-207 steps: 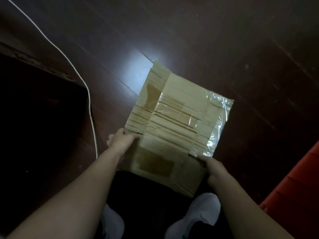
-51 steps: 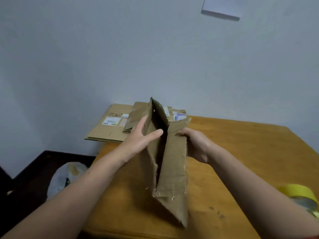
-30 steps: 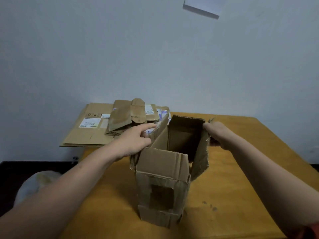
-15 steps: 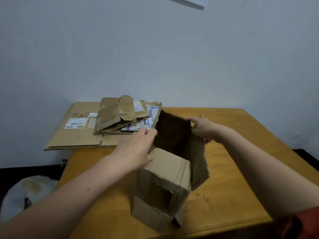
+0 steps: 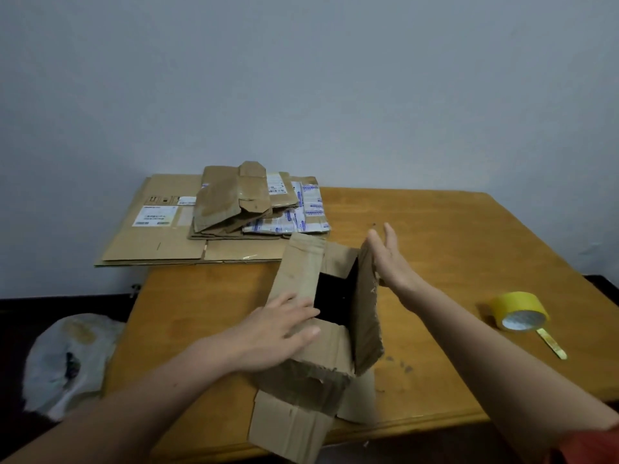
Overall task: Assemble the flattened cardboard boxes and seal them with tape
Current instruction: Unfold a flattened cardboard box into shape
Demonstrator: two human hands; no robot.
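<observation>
At the near edge of the table (image 5: 469, 236), toward six o'clock, the cardboard box (image 5: 291, 426) stands upright, its open top tilted up toward us. Our left hand (image 5: 281, 333) lies flat on the long flap (image 5: 301, 269) at the nine o'clock side of the opening. The fingers are straight and close together, pressing the flap down and inward and gripping nothing. Our right hand (image 5: 390, 262) stands on edge against the outside of the opposite flap (image 5: 366, 313) at three o'clock, fingers straight and palm on the cardboard.

We judge the flat palms are deliberate. Worn, creased board folds more evenly under a broad push than under a pinch, and pressing from both sides keeps the box from sliding. The short flaps at twelve and six o'clock appear to lean inward already, so the long pair would close over them.

The tape roll (image 5: 519, 309) rests on the table at three o'clock from the box, well apart from it. It is probably there so that our right hand can reach it once the flaps meet. A thin yellow strip (image 5: 551, 343) lies just beside the roll; we cannot tell what it is.

The stack of flattened boxes (image 5: 160, 242) waits at eleven o'clock, overhanging the far corner and clear of the working space. A plastic bag (image 5: 67, 356) sits on the floor at eight o'clock.
</observation>
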